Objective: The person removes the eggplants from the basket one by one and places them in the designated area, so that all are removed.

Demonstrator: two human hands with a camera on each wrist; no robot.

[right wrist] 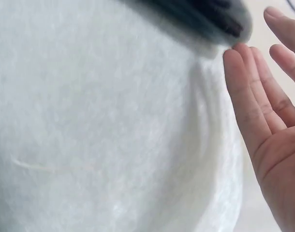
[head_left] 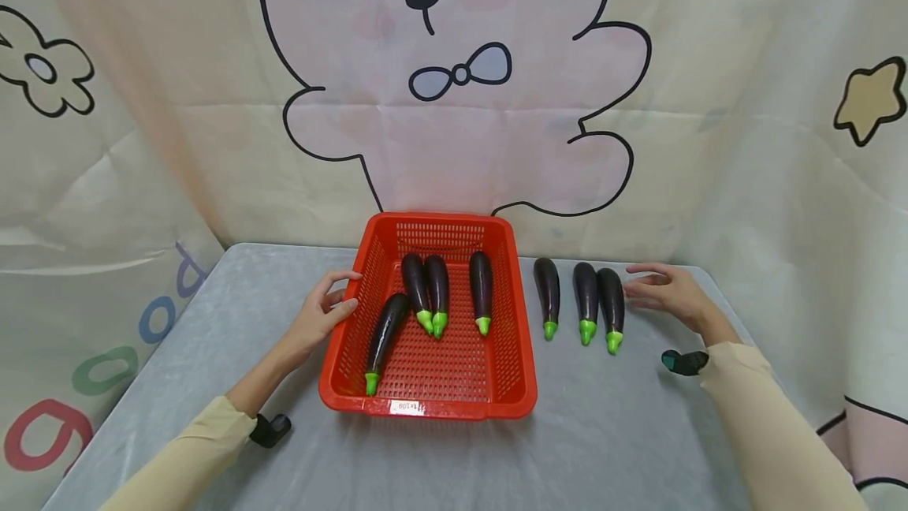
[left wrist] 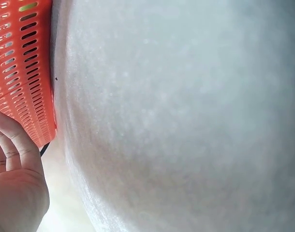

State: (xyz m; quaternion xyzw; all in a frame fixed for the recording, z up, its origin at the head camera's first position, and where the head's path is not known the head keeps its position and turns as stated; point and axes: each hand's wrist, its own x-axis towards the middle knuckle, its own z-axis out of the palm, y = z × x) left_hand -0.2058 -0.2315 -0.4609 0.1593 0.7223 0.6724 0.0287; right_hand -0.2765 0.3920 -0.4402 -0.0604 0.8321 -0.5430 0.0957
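A red plastic basket stands on the table and holds several eggplants with green stem ends. My left hand touches the basket's left side near the rim; in the left wrist view, the fingers lie loosely extended along its slotted outer wall. To the right of the basket are three more eggplants, the left one a little apart from the middle one. My right hand has its extended fingertips right at the rightmost eggplant, whose dark end appears blurred in the right wrist view.
A pale grey cloth covers the table. Behind the basket hangs a printed curtain with a cartoon bear, and its sides flank the table. Dark straps with small devices sit at both wrists.
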